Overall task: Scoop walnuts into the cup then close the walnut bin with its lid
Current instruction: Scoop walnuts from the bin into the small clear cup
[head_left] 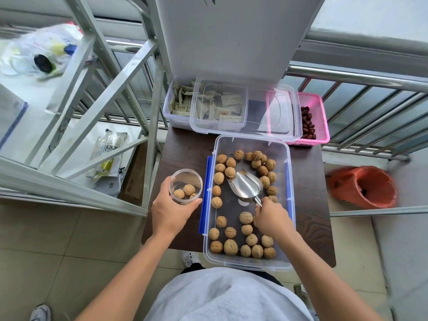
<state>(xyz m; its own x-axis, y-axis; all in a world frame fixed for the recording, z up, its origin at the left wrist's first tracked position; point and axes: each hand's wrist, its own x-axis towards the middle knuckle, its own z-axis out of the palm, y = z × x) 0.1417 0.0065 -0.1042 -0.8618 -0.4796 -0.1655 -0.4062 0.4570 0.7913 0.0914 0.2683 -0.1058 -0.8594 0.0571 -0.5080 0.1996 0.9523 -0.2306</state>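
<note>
A clear plastic walnut bin (290,228) with blue side latches sits open on a dark wooden table (310,188). Several walnuts (230,247) lie along its edges. My right hand (271,218) grips the handle of a metal scoop (245,185), which rests empty in the middle of the bin. My left hand (170,210) holds a clear round cup (186,186) just left of the bin; three walnuts lie in it. The bin's clear lid (278,117) lies behind the bin, across the far containers.
Behind the bin stand a clear box of paper packets (183,103) and a pink basket of red dates (318,121). A metal shelf frame (115,93) stands at the left, a railing (370,89) at the back right, and an orange basket (363,187) on the floor to the right.
</note>
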